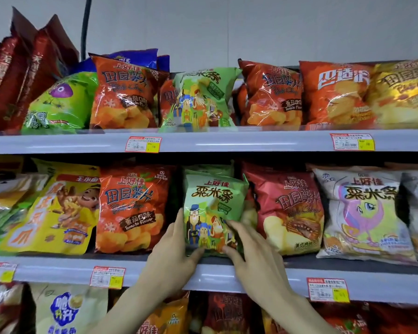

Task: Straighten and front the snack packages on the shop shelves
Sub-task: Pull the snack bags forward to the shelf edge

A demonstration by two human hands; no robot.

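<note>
Left hand (176, 247) and right hand (251, 249) clasp the puffy green foil snack bag (211, 203) by its lower corners. Risk: the top, unheld above the grip, could tip forward.

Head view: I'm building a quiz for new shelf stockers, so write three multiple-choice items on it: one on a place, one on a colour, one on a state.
1. The green bag being handled stands on which shelf? A top; B middle; C lowest.
2. What colour is the bag next to it on the left? A orange; B blue; C white.
3. How is the green bag held? A one hand alone; B both hands; C by nothing.

Key: 1 B, it stands on the middle shelf. 2 A, the tomato-flavour bag is orange. 3 B, the left hand and right hand grip its lower corners.
</note>
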